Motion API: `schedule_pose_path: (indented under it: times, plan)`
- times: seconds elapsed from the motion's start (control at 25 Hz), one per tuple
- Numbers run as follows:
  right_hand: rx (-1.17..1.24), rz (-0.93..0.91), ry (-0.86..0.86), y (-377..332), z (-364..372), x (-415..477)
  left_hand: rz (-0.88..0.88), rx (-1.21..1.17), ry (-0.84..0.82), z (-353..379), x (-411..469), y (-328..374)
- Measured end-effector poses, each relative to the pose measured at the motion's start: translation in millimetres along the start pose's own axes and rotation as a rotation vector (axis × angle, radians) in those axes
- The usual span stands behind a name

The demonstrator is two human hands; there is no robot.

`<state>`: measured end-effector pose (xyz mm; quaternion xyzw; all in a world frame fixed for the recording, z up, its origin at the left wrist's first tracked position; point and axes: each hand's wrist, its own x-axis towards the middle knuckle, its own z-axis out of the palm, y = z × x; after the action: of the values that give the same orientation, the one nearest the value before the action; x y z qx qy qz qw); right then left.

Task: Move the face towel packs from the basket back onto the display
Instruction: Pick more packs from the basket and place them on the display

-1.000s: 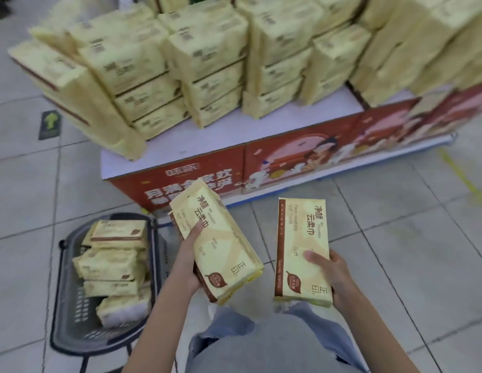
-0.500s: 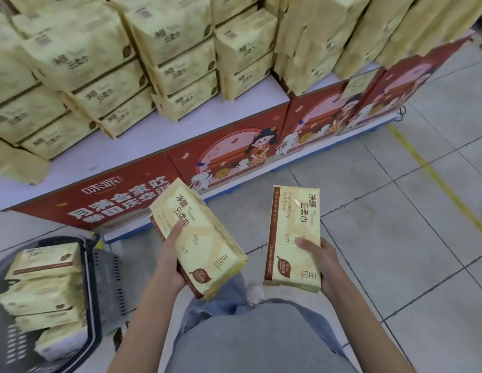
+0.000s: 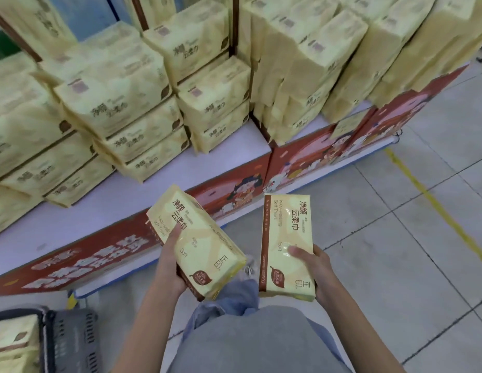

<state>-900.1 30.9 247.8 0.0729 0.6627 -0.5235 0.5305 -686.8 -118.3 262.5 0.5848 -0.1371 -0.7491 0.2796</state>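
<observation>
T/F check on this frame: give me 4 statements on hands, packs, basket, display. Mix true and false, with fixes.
1. The left hand holds the left pack and the right hand holds the right pack. True.
2. The basket is at the person's left. True.
3. The basket holds no packs. False: basket packs lie in it.
4. Both held packs lie on the display. False: they are in the hands, in front of it; only the stacked packs rest on it.

Bare display shelf [image 3: 105, 208] front open; stacked packs [image 3: 118, 103] block behind.
</observation>
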Motion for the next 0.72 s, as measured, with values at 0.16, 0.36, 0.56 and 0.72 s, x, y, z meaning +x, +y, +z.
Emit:
schedule_pose_path:
  times: [0.16, 0.36, 0.56, 0.72]
  plan:
    - [-0.026, -0.038, 0.0, -59.9, 11.6, 36.4, 0.045, -0.026, -0.09, 64.4, 31.0, 48.1]
    - [-0.108, -0.079, -0.067, -125.6, 47.9, 72.7, 0.118, -0.1, -0.088, 92.3, 52.0, 83.9]
    - [-0.479, -0.285, -0.297, -199.1, 105.8, 104.0, 0.22, -0.282, 0.048, 83.9, 60.9, 92.5]
    - [-1.121, -0.857, -0.548, -280.9, 169.2, 103.7, 0.24, -0.438, 0.163, 78.6, 59.8, 93.3]
